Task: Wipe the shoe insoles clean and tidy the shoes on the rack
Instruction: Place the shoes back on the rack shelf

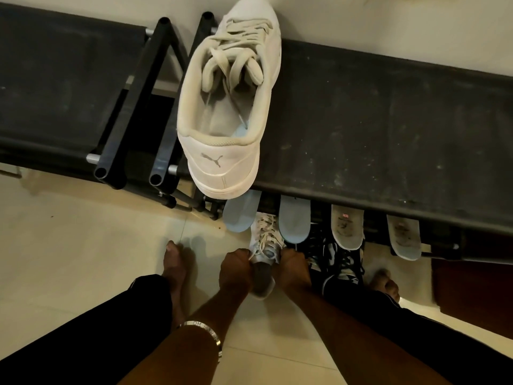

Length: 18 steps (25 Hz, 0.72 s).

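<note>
hands are both gripping the white sneaker (pixel 262 262) on the floor, left hand (pixel 236 269) and right hand (pixel 294 269) pinching its collar either side. probably best holding that opening wide so the blue insole (pixel 294 223) is sliding in flat, not bunching.

A home entryway: a black shoe rack (pixel 388 115) stands against the wall, pale floor tiles (pixel 69 245) before it.

Pale glossy floor tiles (pixel 69 245) with thin grout lines, off-white wall (pixel 388 26) behind, dark reddish-brown mat (pixel 472 287) at right, warm dim indoor light, soft floor reflections
</note>
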Tool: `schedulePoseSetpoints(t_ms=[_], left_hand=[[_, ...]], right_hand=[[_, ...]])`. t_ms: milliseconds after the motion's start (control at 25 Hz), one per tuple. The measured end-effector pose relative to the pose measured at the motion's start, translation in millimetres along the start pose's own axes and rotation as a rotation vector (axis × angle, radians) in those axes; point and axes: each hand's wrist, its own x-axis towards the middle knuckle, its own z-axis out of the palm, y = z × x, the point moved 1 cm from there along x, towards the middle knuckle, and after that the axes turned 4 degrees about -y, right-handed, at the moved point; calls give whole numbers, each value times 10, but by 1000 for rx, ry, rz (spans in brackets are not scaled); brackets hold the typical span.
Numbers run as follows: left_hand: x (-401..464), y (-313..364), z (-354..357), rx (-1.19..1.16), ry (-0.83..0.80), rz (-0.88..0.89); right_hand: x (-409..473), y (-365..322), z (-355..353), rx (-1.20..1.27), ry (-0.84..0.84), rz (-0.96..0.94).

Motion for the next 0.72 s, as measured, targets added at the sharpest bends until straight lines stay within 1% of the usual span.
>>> schedulePoseSetpoints(t_ms=[240, 440, 560, 720], left_hand=[[-321, -68, -173, 7, 22, -20], [-747, -179, -368, 38, 8, -24], [-1030, -205, -493, 37, -9, -22], [-1485, -220, -671, 78, 2, 17]], right_hand=[[-356, -82, -137, -81, -26, -49], [-830, -140, -198, -8, -112, -71], [-1144, -178, -265, 58, -122, -46], [-1589, -224, -386, 65, -115, -67]])
